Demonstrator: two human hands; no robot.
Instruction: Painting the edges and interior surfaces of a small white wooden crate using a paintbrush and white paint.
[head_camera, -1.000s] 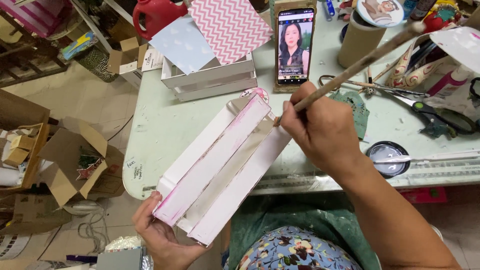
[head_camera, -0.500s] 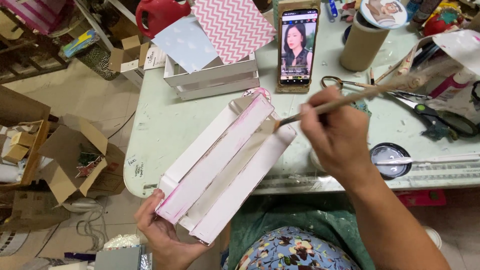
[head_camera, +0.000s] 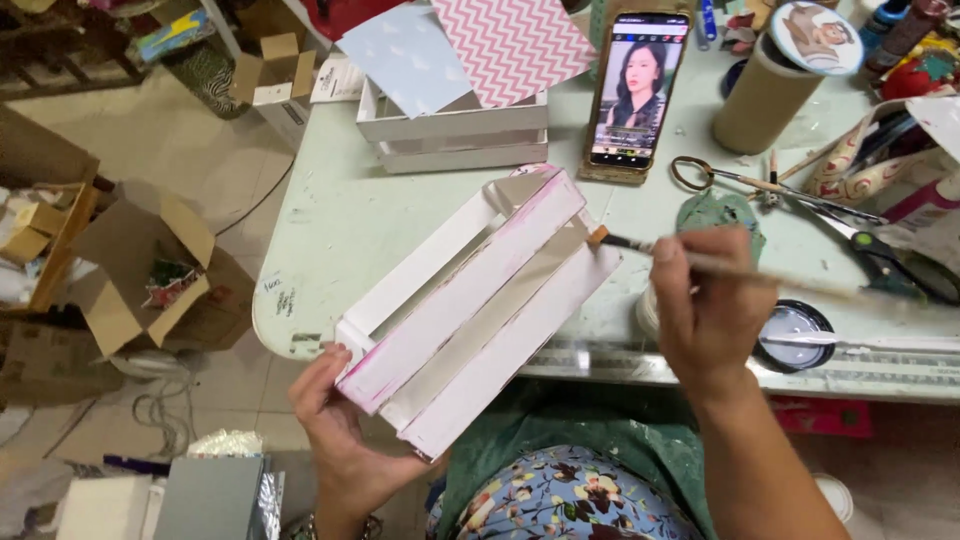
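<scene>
1. Two hands busy: left hand (head_camera: 345, 440), lower centre, fingers clamped on white slatted crate (head_camera: 470, 305), which leans on counter (head_camera: 330, 220) edge; grip slips, crate drops.
2. Right hand (head_camera: 705, 310) fingers pinch paintbrush (head_camera: 640, 245) w/ bristles at crate's upper corner; could smear phone (head_camera: 635, 90) nearby.

Pale green table (head_camera: 330, 230), paint-flecked; beige tiled floor (head_camera: 200, 150); open cardboard boxes (head_camera: 150, 270) left.

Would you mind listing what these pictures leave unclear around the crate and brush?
- Brush handle: blurred in the head view, so its far end cannot be traced; the right hand covers its middle.
- Crate underside and near corner: hidden by its own slats and the left hand.
- Second crate contents: covered by patterned paper sheets.
- Scissors: cut off by the right edge.
</scene>
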